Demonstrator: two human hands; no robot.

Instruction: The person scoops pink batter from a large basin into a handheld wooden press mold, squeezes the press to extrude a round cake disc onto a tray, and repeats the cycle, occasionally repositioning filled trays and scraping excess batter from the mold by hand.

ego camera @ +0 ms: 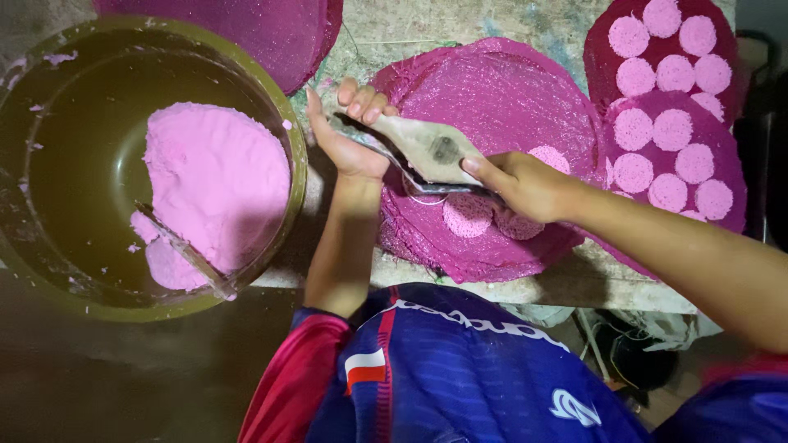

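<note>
Lying across both hands, a flat beige scraper (431, 148) with a pointed, leaf-like shape is held just above a round magenta mat (501, 90). The narrow end of the scraper is gripped by the left hand (349, 135), whose fingers are curled over it from above while the palm is turned up beneath. The wide end is pressed down by the right hand (525, 184), with the thumb laid on top near a dark spot on the tool; this hand is closed on it too. A thin metal ring (423, 193) is seen under the scraper, between the two hands, but how it is held cannot be told.

Directly below the right hand, two pink round cakes (468, 215) are placed side by side on the near part of the mat, and a third one (552, 157) is partly hidden behind the knuckles. Beyond the right forearm, to its outer side, two more magenta mats (722, 143) are covered with many small pink discs (673, 130) set in rows. To the outer side of the left hand, a large olive-green basin (300, 176) is standing, and a heap of pink dough (217, 180) is kept inside it, with a clear flat strip (193, 258) resting against the heap. Beyond the left hand, the edge of another magenta mat (279, 33) is visible. Close to the body, a blue and red shirt (443, 369) is worn by the person.
</note>
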